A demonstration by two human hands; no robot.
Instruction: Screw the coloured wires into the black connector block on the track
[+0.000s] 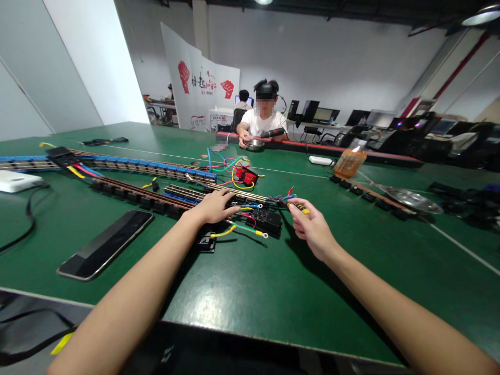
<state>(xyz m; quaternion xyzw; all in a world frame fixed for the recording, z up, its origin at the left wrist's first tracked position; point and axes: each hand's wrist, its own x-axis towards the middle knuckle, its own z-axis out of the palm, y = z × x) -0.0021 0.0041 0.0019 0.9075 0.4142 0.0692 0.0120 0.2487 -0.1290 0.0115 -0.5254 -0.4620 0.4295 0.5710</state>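
My right hand (312,229) is closed around the yellow-and-black handle of a screwdriver (300,209). The screwdriver's front end lies at the right end of the rail assembly, close to thin red and blue wires (288,197). With fingers spread, my left hand (214,206) rests palm down on the long metal-and-plastic rails (183,194). What lies beneath its palm is hidden. Right of that hand sits a black terminal block (267,223) with several coloured wires. A green-and-yellow wire (250,228) with a ring lug sticks out in front of it.
A smartphone (107,245) lies at left on the green table (234,302). Behind the rails is a red wired part (246,176). An orange drink bottle (350,159), a metal dish (412,199) and a rail strip (371,197) are at right. A person (263,120) sits opposite with a bowl (255,146).
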